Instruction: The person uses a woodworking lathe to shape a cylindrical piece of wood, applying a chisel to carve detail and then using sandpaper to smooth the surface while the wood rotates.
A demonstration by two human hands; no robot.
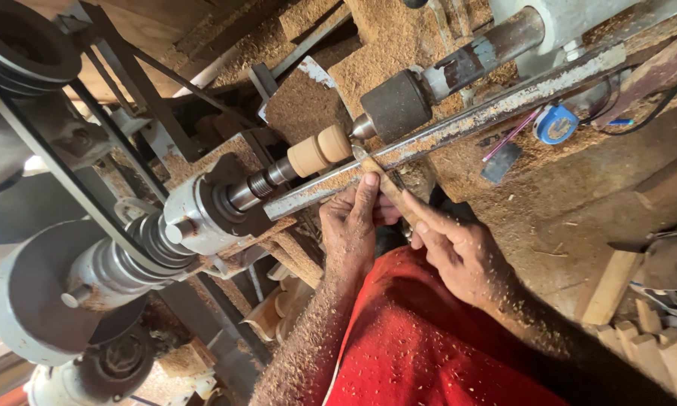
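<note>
Workpiece: a pale wooden piece point(321, 151) is sitting on the lathe, between the spindle point(259, 184) and the tailstock point(395, 105); a groove is dividing it into two rounded parts.
Tool rest: a long rusty bar point(459, 128) is running just below the workpiece, on the side toward the person.
Chisel: a wooden-handled tool point(389, 188) is lying across the bar, its tip touching the workpiece's lower edge.
Left hand: the left hand point(351, 229) is gripping the chisel just below the bar, thumb pressing up along the blade, fingers curling around it.
Right hand: the right hand point(459, 252) is clasping the chisel handle further from the workpiece, index finger stretching along it.
Pulley: a belt point(68, 180) is running over the stepped pulley point(147, 240), beyond the spindle from the workpiece.
Sawdust: shavings point(383, 37) are lying heaped beyond the workpiece and clinging to both forearms and the red shirt point(421, 346).
Tape: a blue roll point(556, 124) is resting near the bar's far end.
</note>
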